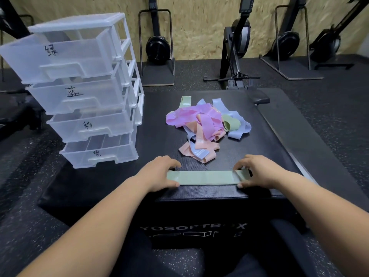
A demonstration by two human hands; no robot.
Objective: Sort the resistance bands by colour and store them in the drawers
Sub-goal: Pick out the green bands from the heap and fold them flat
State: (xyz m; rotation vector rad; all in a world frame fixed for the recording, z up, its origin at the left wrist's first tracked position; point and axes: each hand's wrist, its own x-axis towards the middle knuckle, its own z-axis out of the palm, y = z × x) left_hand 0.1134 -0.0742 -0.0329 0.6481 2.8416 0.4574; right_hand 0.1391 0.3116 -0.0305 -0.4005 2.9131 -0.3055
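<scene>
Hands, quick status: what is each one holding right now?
Left hand: grips the left end of the pale green flat elastic resistance band.
Right hand: grips the same band's right end.

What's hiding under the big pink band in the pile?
Peach bands and blue bands poke out from under the pink band. Whatever lies right beneath its middle is covered, so I cannot tell what is there.
</scene>
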